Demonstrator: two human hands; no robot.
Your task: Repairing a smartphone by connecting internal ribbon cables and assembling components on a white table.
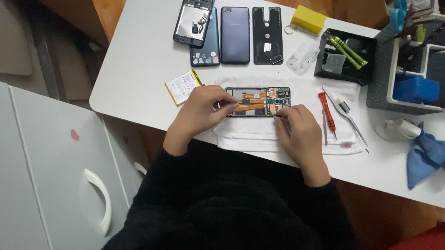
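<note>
Done: phone (257, 102) lies opened on the white towel (285, 140), back off, orange flex cables and board bare; battery (183, 86) out, just left of it.
Left: by my reading, inner parts not yet lifted out.
Left hand (201, 110): fingers curled, pinching the phone's left end.
Right hand (298, 132): closed at its right end, perhaps around a thin tool; cannot tell.
Phone: between both hands, touching both.
</note>
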